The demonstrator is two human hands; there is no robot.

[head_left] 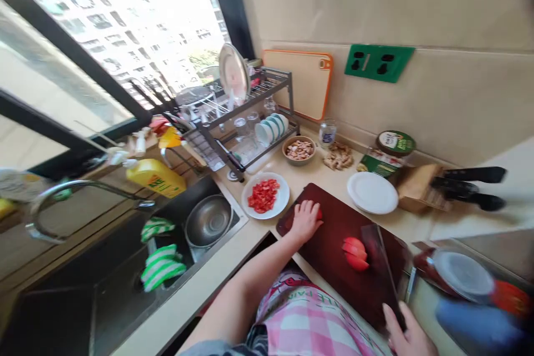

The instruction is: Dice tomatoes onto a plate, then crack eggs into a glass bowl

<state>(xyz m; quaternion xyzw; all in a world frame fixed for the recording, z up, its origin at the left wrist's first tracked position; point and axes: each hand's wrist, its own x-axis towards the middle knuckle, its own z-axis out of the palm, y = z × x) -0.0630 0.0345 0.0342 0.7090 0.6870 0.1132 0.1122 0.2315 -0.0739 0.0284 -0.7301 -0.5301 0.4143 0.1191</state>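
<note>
Tomato slicing under way on a dark red cutting board (317, 267): left hand (306, 221) with fingers together, curled over a tomato (319, 213); right hand (406, 334) clamped on a broad kitchen knife (381, 258). Glossy tomato slices (354, 253) just beside the blade; chopped pieces (262, 196) on a round white plate (281, 194) to the left.

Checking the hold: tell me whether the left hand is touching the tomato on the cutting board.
Touching. The head view shows the left hand resting on the tomato, its red edge showing beyond the hand.
</note>
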